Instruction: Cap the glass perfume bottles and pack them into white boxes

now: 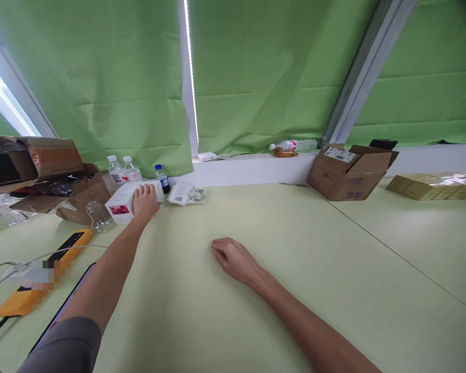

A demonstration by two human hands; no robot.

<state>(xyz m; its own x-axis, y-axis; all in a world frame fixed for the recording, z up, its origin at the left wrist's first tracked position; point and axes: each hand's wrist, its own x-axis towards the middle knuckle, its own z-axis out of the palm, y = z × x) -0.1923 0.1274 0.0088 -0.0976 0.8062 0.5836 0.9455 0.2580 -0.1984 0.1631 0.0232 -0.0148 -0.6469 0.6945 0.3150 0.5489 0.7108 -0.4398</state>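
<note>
My left hand (145, 201) reaches to the back left of the table, its fingers bent over the top of a white box (120, 199) with a pink-red picture on its end. The thumb side is partly hidden. My right hand (235, 259) rests mid-table, fingers curled together, with nothing visible in them. Close to the box stand a dark drink bottle (162, 178) with a blue cap and two clear bottles (125, 171). To its right lies a small white packet (179, 194) beside a coiled cable in a clear bag (197, 195).
An orange power strip (72, 243) with cables and a phone-like flat device (68, 305) lie at the left. Open cardboard boxes (54, 155) are stacked behind. Another carton (336, 173) and yellowish boxes (423, 186) sit back right. A bottle (299, 145) lies on the sill.
</note>
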